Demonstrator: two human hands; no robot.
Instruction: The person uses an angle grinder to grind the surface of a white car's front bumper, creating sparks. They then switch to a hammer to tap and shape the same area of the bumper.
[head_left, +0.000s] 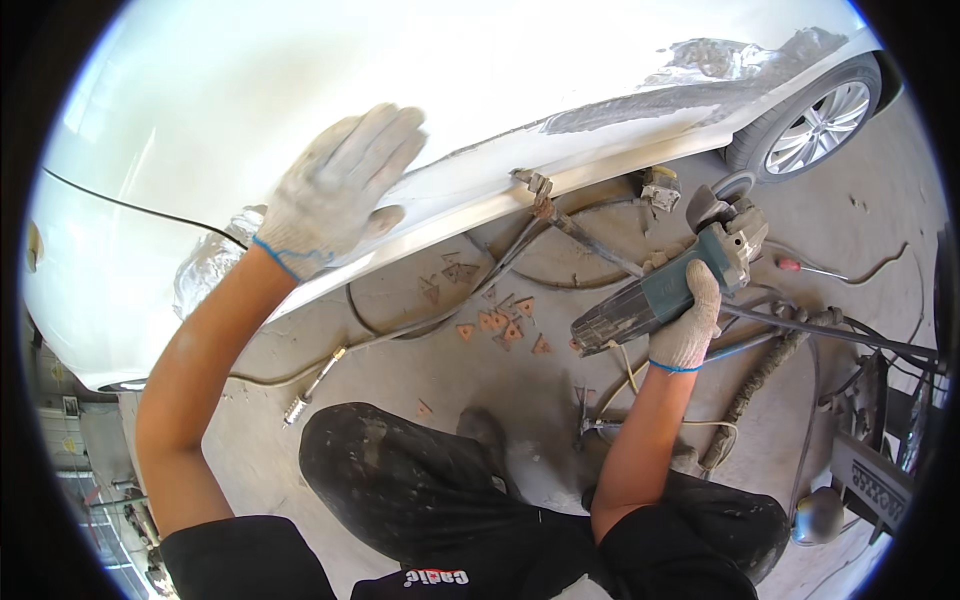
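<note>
In a pale work glove, my left hand [340, 190] lies flat against or just over the white car panel [250, 90], fingers stretched out. My gloved right hand [690, 322] is wrapped round the body of a green and dark angle grinder [675, 288], its head pointing up and to the right. The grinder is held above the floor, off the car. Toward the rear wheel, the panel has bare, scraped metal and grey patches [715, 62]. Another scuffed patch [215, 255] shows beside my left wrist.
Small triangular copper-coloured pieces [510, 325] lie scattered on the concrete floor. Cables and hoses [420, 325] cross it. A metal bar tool [590, 240] rests by the sill, and a red-handled screwdriver [790, 264] lies right. The car wheel [815, 125] stands far right; a grey machine [870, 480] sits lower right.
</note>
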